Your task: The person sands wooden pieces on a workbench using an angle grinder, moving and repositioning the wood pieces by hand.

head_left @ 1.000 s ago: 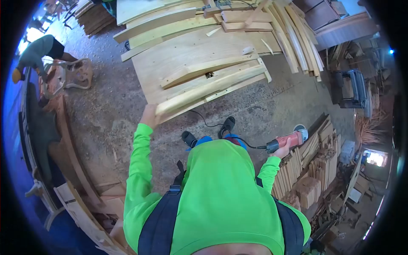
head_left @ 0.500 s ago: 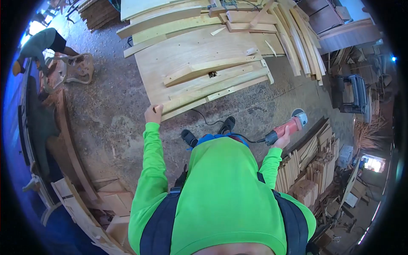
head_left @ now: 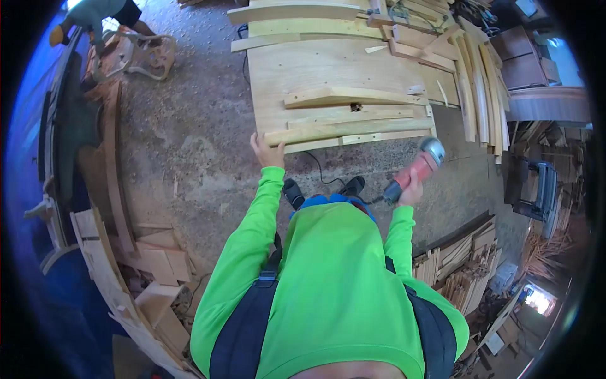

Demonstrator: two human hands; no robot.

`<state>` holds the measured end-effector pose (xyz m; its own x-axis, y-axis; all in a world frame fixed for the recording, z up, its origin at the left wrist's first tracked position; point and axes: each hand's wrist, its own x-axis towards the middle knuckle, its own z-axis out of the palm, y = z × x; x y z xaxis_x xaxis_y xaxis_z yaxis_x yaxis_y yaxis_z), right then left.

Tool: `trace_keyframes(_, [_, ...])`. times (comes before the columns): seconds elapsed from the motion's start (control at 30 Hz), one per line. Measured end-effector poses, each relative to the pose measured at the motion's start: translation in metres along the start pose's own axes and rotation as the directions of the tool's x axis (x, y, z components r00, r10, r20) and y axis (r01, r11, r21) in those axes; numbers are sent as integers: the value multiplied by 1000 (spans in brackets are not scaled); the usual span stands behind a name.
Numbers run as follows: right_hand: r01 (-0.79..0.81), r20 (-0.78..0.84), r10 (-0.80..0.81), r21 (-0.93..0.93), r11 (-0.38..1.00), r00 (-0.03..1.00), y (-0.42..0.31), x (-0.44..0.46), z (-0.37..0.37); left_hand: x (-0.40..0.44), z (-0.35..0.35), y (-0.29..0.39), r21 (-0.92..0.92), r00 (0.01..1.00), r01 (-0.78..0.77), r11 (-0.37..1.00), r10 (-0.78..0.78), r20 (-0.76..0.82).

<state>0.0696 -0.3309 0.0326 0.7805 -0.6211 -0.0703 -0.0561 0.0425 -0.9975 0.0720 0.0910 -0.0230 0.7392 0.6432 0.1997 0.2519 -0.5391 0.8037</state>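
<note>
- Along the near edge of the worktop [head_left: 309, 69], I've got the pole [head_left: 347, 130] lying among the strips; a second ago its left end looked raised, now it's down.
- Left hand [head_left: 269, 151] is at the pole's left end, fingers and thumb apart; whether they really grip it, I can't tell from my screen.
- Over on the right, here's the big change: the grinder [head_left: 410, 175] has swung in, away from the slat stack [head_left: 470, 252] and up to the worktop's near right corner!
- Right hand [head_left: 411, 189] is closed round the grinder's body, and that hold looks sure to me.
- The tool's head is blurred; I can't tell whether its disc is spinning or whether it touches any wood.
- As I judge it, that brings the tool within close reach of the pole's right end, with the left hand posted at the other.
- Behind the pole, the curved slat [head_left: 353, 96] stays put on the worktop.
- My whole view has shifted, too; upper left, a person [head_left: 104, 11] still bends over a chair frame [head_left: 165, 57].
</note>
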Motion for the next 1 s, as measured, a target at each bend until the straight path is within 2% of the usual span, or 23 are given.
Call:
trace_keyframes(0.1, [-163,285,155,2,987,946,-24,-37,61,-6,-2,10,-39,995,86,996,-87,-44])
trace_keyframes(0.23, [-273,527,263,-61,960,808,-31,-96,130,-40,-39,37,125,995,94,988,-87,-57])
trace_keyframes(0.27, [-273,584,274,-92,958,764,-35,-113,145,-54,-43,38,57,996,52,997,-48,-72])
trace_keyframes(0.3, [-304,639,309,-121,945,705,-29,-127,157,-67,-51,41,-85,975,209,974,-200,95])
trace_keyframes(0.33, [-290,662,320,-160,944,678,-27,-142,169,-81,-59,44,-195,906,379,905,-320,278])
trace_keyframes(0.37, [-334,715,358,-183,925,600,-25,-157,179,-93,-65,46,-199,879,414,888,-334,339])
trace_keyframes(0.4, [-185,695,334,-283,941,637,-19,-172,186,-105,-70,48,-202,849,449,870,-345,400])
trace_keyframes(0.43, [-147,736,284,-247,958,614,-17,-187,195,-113,-75,48,-205,815,484,851,-352,460])
trace_keyframes(0.57, [-4,818,320,-363,932,479,17,-228,207,-129,-97,46,-295,797,572,765,-433,421])
trace_keyframes(0.67, [-102,802,376,-373,922,465,-9,-249,216,-128,-115,38,-363,801,589,722,-462,380])
trace_keyframes(0.77, [-24,793,328,-369,929,512,-4,-258,220,-126,-123,29,-284,743,651,704,-512,432])
trace_keyframes(0.9, [-22,797,365,-405,914,481,11,-249,214,-124,-118,42,-146,774,580,802,-485,408])
trace_keyframes(1.0, [-207,773,441,-390,897,456,17,-234,196,-135,-101,49,-119,754,585,803,-483,445])
